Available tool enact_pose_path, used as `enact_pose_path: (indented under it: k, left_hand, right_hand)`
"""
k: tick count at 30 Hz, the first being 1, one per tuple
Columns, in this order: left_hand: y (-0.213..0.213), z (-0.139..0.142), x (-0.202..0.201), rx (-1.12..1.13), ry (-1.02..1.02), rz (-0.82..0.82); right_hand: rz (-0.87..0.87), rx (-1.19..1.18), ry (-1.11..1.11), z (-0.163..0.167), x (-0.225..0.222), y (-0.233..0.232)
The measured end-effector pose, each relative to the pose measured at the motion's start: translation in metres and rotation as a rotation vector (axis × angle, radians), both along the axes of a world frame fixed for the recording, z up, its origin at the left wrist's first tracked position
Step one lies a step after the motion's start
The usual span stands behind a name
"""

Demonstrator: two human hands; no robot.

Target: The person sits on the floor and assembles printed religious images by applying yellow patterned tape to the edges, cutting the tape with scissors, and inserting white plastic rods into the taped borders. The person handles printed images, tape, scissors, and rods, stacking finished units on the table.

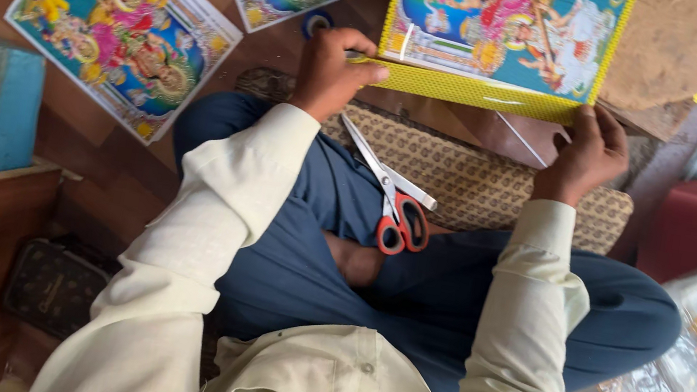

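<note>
— What have the hands got hold of?

— A yellow-bordered picture (501, 26). The left hand (331, 72) curls its fingers (361, 43) shut over the near yellow edge; the right hand (591, 151) pinches that edge's other corner.

— And below the fingers?

— Red-handled scissors (391, 203), blades apart, lie on the blue-trousered lap between both wrists. Loose prints (124, 21) lie beyond the left knuckles.

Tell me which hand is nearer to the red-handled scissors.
Left, though not by much. The left hand presses the yellow frame edge just above the scissors blade tips. The right hand grips the same edge farther off, up and to the right of them.
</note>
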State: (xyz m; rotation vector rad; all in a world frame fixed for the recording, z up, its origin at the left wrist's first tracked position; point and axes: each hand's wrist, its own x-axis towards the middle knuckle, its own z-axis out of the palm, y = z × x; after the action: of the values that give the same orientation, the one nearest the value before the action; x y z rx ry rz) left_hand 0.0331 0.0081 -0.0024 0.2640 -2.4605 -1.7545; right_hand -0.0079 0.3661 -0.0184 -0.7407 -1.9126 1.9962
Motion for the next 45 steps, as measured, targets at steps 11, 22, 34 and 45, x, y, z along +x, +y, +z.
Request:
enact_pose_path:
  k: [11,22,34,45]
  left_hand:
    - [0.001,0.000,-0.008,-0.038,-0.014,0.043]
    - [-0.002,-0.006,-0.010,-0.076,0.078,0.033]
    - [0.000,-0.014,-0.015,0.278,-0.125,0.037]
    - [-0.007,-0.023,-0.025,0.660,-0.396,0.072]
  right_hand:
    - [-0.054,0.037,-0.011,0.009,-0.001,-0.005]
    - [-0.040,0.030,-0.014,0.011,-0.002,-0.008]
    - [-0.090,0.011,0.045,0.003,-0.005,-0.005]
    - [-0.161,-0.169,-0.006,-0.001,-0.013,-0.006]
